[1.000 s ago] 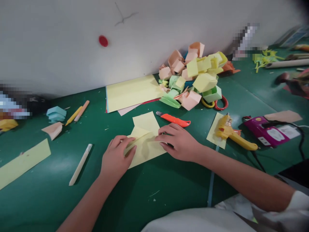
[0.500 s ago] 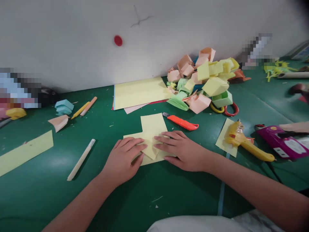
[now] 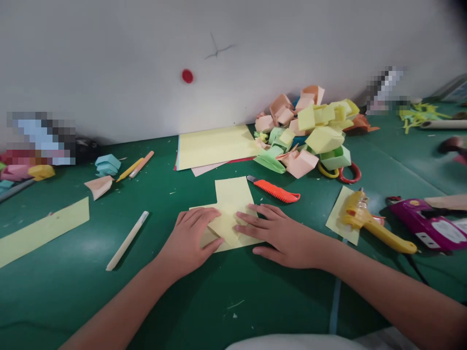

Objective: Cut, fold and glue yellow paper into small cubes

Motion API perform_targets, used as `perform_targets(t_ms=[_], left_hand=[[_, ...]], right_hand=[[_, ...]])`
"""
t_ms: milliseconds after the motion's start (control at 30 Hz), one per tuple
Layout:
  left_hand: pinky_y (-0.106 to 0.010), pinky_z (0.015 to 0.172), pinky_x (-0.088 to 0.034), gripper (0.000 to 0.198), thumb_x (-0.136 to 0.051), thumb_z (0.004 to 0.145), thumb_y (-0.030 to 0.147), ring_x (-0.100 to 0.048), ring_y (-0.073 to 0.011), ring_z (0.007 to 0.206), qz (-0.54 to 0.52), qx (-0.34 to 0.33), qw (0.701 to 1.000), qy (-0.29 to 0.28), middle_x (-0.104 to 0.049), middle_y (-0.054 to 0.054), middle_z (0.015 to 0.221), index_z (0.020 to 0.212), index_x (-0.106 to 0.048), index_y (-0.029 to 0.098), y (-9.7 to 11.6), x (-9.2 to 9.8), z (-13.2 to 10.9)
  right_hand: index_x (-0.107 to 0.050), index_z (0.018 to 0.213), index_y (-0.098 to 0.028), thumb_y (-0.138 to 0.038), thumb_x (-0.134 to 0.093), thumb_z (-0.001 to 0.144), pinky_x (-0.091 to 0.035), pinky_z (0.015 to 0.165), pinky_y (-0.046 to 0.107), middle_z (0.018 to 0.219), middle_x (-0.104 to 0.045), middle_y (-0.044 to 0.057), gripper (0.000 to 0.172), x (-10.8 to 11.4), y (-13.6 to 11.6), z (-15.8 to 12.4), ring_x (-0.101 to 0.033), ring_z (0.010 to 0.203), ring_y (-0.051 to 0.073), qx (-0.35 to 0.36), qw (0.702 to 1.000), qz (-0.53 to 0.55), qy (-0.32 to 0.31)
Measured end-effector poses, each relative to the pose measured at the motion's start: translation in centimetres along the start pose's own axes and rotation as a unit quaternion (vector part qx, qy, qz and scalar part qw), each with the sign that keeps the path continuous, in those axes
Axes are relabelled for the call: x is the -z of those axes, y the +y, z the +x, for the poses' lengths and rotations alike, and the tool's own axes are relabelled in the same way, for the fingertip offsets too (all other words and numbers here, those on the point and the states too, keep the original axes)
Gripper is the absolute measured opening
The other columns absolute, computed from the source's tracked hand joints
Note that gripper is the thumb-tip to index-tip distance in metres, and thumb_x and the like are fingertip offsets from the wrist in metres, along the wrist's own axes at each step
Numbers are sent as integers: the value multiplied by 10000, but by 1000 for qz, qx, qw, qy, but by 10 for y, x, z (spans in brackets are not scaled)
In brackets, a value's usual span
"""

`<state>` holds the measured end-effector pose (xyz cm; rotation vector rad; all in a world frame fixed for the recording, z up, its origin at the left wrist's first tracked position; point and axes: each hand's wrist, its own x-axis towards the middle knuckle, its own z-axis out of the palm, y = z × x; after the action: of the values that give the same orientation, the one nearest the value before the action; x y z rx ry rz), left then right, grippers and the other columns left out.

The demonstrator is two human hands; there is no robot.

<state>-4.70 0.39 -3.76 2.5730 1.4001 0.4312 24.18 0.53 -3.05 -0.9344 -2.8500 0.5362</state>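
Folded pale yellow paper (image 3: 233,197) lies on the green table, with one panel pointing away from me and a pointed flap near its front edge. My left hand (image 3: 195,233) rests on its left side, fingers together on the paper and thumb stretched out at the front edge. Flat on the right side lies my right hand (image 3: 275,233), its fingers spread over the flap. Neither hand grips anything. Just beyond my right hand is a red-orange utility knife (image 3: 277,190), its blade end close to the paper's upper corner.
At the back is a stack of coloured paper (image 3: 219,148) beside a pile of folded paper pieces (image 3: 310,131). Scissors (image 3: 350,172) show under the pile. On the right are a yellow glue gun (image 3: 379,231) and a purple tool (image 3: 423,221). A rolled paper stick (image 3: 127,240) lies left.
My right hand has shifted slightly toward me with its fingers spread wider. My left thumb now reaches further along the front edge. The whole view has tilted up a little.
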Motion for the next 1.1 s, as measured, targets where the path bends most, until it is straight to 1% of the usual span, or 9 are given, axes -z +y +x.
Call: perform_targets(t_ms=[100,167,300,400,567,667,867,1033,1100], left_hand=[[-463,1008,-434,497,-646,901,476,-555,-322,1272,-1,-2,1000,0,-616,-81,1382,1331,-558,242,1,2,0],[-473,1006,-424,486,-637,909,475,-552,-320,1269,-4,-13,1000,-10,-621,-75,1372,1332,-559,249,1,3,0],[-488,1008,-408,359,-556,953,317,-560,-301,1248,-6,-47,999,-19,-624,-81,1344,1304,-580,248,1,6,-2],[-473,1006,-433,371,-517,932,199,-576,-284,1219,-22,-70,997,-7,-622,-93,1318,1294,-589,240,2,7,-3],[-289,951,-521,330,-447,968,107,-620,-175,1166,-112,-95,989,13,-629,-67,1264,1203,-632,247,3,7,-4],[-239,951,-529,301,-455,983,96,-636,-146,1152,-126,-110,986,24,-632,-57,1259,1135,-663,251,6,5,-3],[-268,1019,-514,237,-498,996,121,-642,-154,1157,-93,-150,984,36,-641,-65,1271,1095,-683,230,14,0,-1],[-313,898,-528,150,-565,981,179,-664,-170,1001,-28,-169,981,90,-691,-48,1164,960,-704,234,16,2,-1],[-341,900,-507,117,-605,961,185,-653,-187,979,0,-186,976,109,-723,-32,1087,930,-706,235,18,3,-1]], right_hand=[[-366,1562,-292,-415,-386,1048,-216,1220,618,1661,-289,-3,529,0,1,-2,-183,1540,327,2,1000,-2,-3],[-378,1555,-290,-393,-383,1051,-214,1225,610,1657,-299,-5,514,1,2,-2,-189,1541,317,6,1000,1,-2],[-404,1536,-300,-403,-405,1046,-226,1225,591,1649,-322,-10,500,1,4,-2,-195,1542,301,15,1000,11,-1],[-443,1507,-289,-393,-447,1031,-234,1219,588,1637,-353,11,487,1,4,-2,-218,1536,300,12,1000,21,14],[-521,1416,-223,-350,-498,1006,-249,1215,552,1598,-422,75,430,2,1,0,-311,1504,283,9,999,31,36],[-544,1364,-206,-344,-515,997,-252,1213,533,1587,-437,93,393,4,1,2,-332,1494,277,10,998,37,44],[-592,1273,-184,-362,-555,976,-260,1201,513,1543,-484,142,348,5,1,1,-352,1482,271,24,997,50,54],[-616,1228,-174,-396,-567,968,-242,1213,479,1555,-473,128,346,4,-7,3,-350,1477,281,29,997,29,59],[-612,1245,-186,-410,-564,968,-247,1209,479,1537,-499,109,359,2,-10,4,-375,1457,284,25,997,17,69]])
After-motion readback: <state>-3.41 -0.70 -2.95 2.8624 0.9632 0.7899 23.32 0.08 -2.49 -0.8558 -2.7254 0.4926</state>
